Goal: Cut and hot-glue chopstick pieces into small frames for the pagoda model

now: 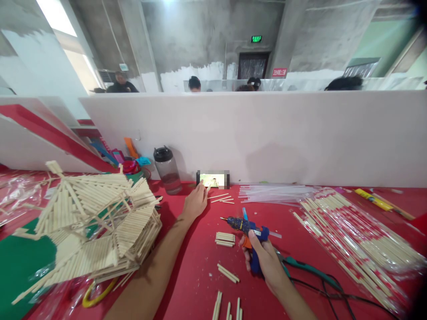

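My left hand (pixel 196 200) reaches to the phone (pixel 213 180) propped against the white partition, one finger at its lit screen. A short pale wooden stick pokes out from between its other fingers. In my right hand (pixel 263 253) is a blue glue gun (pixel 250 229) with an orange trigger, its nozzle pointing left above the red table. Beside my left forearm stands a roof-like model (pixel 110 226) built from wooden sticks. Between my arms lie small groups of cut sticks (pixel 225 239), and a few thin sticks (pixel 222 198) rest just below the phone.
A water bottle (pixel 167 171) stands left of the phone. Clear glue sticks (pixel 273 194) and bagged chopsticks (pixel 360 235) lie to the right, near a yellow cutter (pixel 373 200). Green-handled pliers (pixel 310 269) and black cords lie by my right wrist. People's heads show over the partition (pixel 283 133).
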`<state>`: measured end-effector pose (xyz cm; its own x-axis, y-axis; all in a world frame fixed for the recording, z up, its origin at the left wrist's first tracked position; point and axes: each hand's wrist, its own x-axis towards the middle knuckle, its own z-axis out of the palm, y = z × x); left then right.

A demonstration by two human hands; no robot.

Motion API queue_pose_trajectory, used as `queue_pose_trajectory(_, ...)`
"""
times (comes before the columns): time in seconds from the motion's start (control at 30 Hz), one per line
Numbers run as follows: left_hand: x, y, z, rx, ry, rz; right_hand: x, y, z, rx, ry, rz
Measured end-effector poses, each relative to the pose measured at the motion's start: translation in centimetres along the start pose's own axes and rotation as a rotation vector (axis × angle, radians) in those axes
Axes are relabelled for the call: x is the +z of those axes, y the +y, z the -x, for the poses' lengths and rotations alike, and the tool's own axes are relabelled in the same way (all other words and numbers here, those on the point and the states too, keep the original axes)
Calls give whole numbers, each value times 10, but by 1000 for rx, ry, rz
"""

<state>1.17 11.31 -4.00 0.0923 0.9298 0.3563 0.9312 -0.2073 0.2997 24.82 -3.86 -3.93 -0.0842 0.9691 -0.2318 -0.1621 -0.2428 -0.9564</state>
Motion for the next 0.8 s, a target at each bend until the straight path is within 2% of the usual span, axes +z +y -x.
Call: queue_pose_trajectory(0.8,-1,1,0,-24,-21,25,2,-4,4,16,19,7)
